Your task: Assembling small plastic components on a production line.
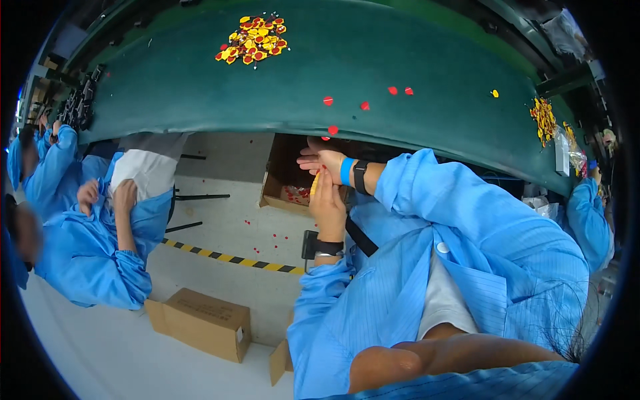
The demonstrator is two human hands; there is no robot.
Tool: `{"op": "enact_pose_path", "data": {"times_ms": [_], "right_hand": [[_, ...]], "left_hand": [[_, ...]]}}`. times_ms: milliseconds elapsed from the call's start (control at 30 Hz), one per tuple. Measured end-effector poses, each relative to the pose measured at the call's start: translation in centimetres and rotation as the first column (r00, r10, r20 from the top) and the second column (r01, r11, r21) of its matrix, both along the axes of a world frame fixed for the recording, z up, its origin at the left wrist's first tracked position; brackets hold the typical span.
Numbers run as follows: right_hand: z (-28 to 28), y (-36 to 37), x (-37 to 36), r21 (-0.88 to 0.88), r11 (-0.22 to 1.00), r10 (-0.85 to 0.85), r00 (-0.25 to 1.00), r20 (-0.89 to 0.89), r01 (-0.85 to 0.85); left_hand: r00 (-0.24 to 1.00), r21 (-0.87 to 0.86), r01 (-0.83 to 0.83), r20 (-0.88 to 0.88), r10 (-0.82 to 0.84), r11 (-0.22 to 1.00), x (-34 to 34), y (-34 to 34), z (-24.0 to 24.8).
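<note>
My left hand (328, 208) is raised near the table's front edge, its fingers pointing up against the heel of my right hand. A small yellow piece (314, 185) shows at its fingers, partly hidden by them. A tiny red spot sits by the fingertips, too small to name. My right hand (323, 159) is turned palm up above the open cardboard box (272, 188), its fingers stretched out with nothing seen in them. Close by, a round red piece (333, 131) lies at the table edge, and another red disc (327, 101) lies farther in.
On the green table (200, 93) a heap of yellow-and-red pieces (257, 41) lies at the back; more yellow pieces (543, 121) lie at the right. A seated co-worker (100, 240) is at my left. A carton (203, 323) stands on the floor, where red bits are scattered.
</note>
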State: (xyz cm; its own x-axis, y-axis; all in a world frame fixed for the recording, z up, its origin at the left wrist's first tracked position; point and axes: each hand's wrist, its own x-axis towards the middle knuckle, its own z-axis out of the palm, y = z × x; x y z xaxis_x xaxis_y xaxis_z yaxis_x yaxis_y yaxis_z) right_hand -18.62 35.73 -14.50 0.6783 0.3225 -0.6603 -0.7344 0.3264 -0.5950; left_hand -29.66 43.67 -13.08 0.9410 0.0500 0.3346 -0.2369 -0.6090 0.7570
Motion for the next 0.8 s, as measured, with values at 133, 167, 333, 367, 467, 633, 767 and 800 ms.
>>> {"op": "enact_pose_path", "data": {"times_ms": [133, 167, 333, 367, 467, 633, 767, 800], "right_hand": [[0.8, -0.7, -0.2, 0.140, 0.989, 0.056, 0.996, -0.065, -0.046], [0.5, -0.7, -0.4, 0.158, 0.985, 0.080, 0.996, -0.043, -0.072], [0.9, -0.6, -0.8, 0.008, 0.993, 0.114, 0.992, 0.046, -0.115], [1.3, -0.7, -0.9, -0.002, 0.996, 0.089, 0.995, 0.052, -0.089], [0.8, -1.4, -0.6, 0.003, 0.998, 0.065, 0.995, 0.080, -0.065], [-0.3, -2.0, -0.1, 0.010, 0.999, -0.046, 0.998, 0.048, 0.046], [-0.2, -1.0, -0.6, 0.059, 0.993, -0.103, 0.991, 0.090, 0.098], [-0.1, -1.0, -0.6, 0.061, 0.993, -0.103, 0.990, 0.091, 0.098]], "left_hand": [[0.998, 0.070, 0.050, 0.034, -0.053, 0.996, 1.6, 2.8, -2.5], [1.000, 0.148, 0.007, -0.028, -0.003, 0.989, 2.0, 3.6, -4.1], [0.956, 0.381, -0.030, -0.260, 0.138, 0.924, 2.9, 4.5, -9.3], [0.929, 0.428, -0.016, -0.328, 0.172, 0.904, 3.0, 4.4, -10.3], [0.811, -0.044, -0.069, -0.584, 0.031, 0.997, 3.8, 4.2, -11.4], [0.812, -0.599, -0.325, -0.574, -0.110, 0.732, 3.8, 2.5, -8.6], [0.773, -0.810, -0.406, -0.551, -0.314, 0.422, 3.5, 1.1, -5.8], [0.811, -0.878, -0.410, -0.475, -0.342, 0.247, 3.5, 1.1, -6.8]]}}
